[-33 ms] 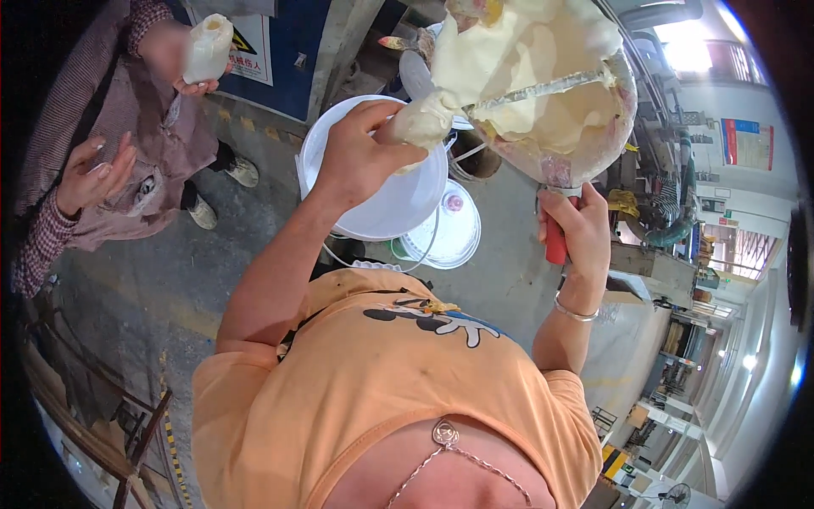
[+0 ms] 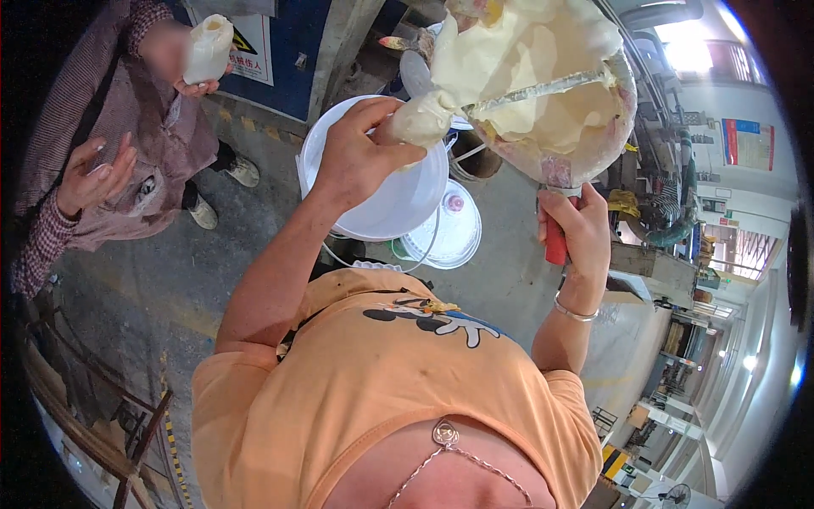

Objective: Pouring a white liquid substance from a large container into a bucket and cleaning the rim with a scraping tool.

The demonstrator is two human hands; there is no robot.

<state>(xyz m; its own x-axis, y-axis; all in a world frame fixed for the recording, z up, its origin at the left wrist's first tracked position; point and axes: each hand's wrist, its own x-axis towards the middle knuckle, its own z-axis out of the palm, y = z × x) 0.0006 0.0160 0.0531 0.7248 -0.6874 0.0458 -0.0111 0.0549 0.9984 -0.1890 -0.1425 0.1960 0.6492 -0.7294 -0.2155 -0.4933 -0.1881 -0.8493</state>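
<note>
My left hand [image 2: 356,165] is closed round a pale plastic bottle [image 2: 417,123] smeared with cream-coloured paste, held on its side above a white bucket [image 2: 312,157]. At the bottle's far end, a paste-coated strip [image 2: 538,89] reaches across a large container [image 2: 626,110] of thick cream paste. In my right hand [image 2: 583,227] is the red handle [image 2: 555,244] of a scraper-like tool. Its upper end meets the near side of the container, where paste hides the tool's shape. The bottle's mouth and any flow of paste cannot be made out.
At the left stands a co-worker [image 2: 140,161] in a checked sleeve and apron, one hand holding another pale bottle [image 2: 209,53]. A white lid [image 2: 445,237] is below the bucket. Shelving and hoses [image 2: 678,187] line the right; a metal frame [image 2: 119,441] is lower left.
</note>
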